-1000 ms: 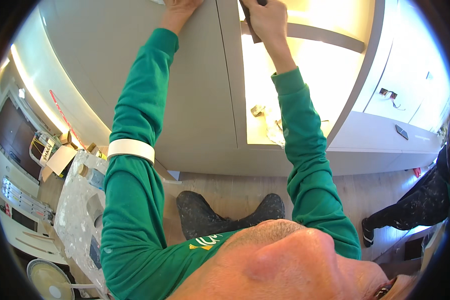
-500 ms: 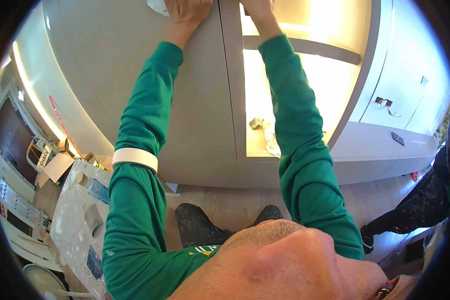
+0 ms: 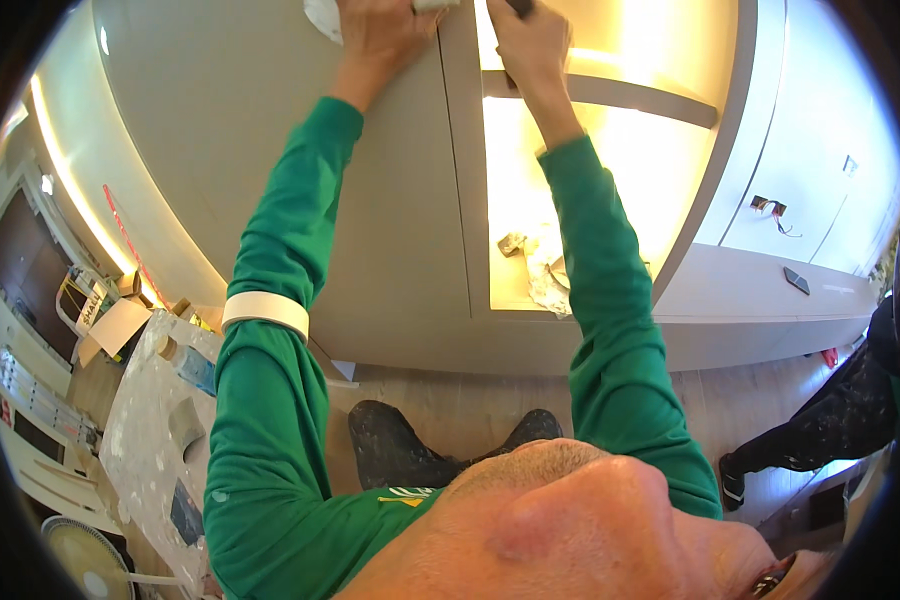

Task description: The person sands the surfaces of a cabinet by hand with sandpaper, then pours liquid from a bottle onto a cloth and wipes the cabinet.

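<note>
Right hand: the person's right hand (image 3: pixel 535 50) is closed round a dark, slim-handled tool (image 3: pixel 519 6); tool runs off the top edge of view.
Tool location: in front of the grey-beige shelf (image 3: pixel 650 100), near the left edge of the brightly lit open niche (image 3: pixel 520 180).
Left hand: left hand (image 3: pixel 380 38) is by the right edge of the wide grey-beige panel (image 3: pixel 390 220), fingers at a small pale piece (image 3: pixel 433 5). Can't tell if gripped or just touched; view cuts it off.
Panel: rounded white patch (image 3: pixel 323 18) just left of that hand.
Changed, last half second: right hand is lower, tool handle back in view; pale piece now shows at left fingers.
Meaning: work stays at the panel/niche border, both hands on it.
Niche, lower left corner: crumpled whitish wrapping (image 3: pixel 545 275).
Left sleeve: flat cream ring (image 3: pixel 267 311) round it.
</note>
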{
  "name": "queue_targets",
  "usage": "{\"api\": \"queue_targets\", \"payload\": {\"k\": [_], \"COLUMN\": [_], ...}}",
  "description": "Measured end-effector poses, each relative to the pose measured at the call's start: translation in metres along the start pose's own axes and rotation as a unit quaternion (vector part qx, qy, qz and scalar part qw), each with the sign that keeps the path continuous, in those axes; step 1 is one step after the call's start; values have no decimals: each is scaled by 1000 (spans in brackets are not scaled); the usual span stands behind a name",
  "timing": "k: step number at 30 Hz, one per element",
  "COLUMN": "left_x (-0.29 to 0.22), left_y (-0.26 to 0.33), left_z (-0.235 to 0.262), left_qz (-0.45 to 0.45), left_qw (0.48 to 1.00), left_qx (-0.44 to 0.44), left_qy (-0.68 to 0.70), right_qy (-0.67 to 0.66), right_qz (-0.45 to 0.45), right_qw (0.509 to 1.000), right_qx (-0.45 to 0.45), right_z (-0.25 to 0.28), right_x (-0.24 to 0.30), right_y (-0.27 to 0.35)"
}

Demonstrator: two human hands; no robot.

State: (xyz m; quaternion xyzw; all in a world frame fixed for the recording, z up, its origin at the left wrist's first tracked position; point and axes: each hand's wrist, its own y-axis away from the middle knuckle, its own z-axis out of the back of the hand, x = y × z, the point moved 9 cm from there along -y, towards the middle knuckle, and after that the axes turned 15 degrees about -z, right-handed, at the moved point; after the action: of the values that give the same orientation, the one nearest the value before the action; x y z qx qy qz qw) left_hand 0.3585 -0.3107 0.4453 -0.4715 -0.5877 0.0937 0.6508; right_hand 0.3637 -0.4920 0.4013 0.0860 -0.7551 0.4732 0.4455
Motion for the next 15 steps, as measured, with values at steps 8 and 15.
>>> {"api": "queue_targets", "payload": {"k": [8, 15], "left_x": [-112, 20], "left_y": [79, -112], "left_z": [2, -15], "left_qz": [-40, 16], "left_qw": [991, 996], "left_qx": [112, 78], "left_qy": [53, -43], "right_qy": [-216, -291], "right_qz": [-120, -124], "right_qw": [969, 948], "right_qx": [-19, 42], "right_z": [104, 85], "right_x": [-64, -65], "right_y": [63, 86]}}
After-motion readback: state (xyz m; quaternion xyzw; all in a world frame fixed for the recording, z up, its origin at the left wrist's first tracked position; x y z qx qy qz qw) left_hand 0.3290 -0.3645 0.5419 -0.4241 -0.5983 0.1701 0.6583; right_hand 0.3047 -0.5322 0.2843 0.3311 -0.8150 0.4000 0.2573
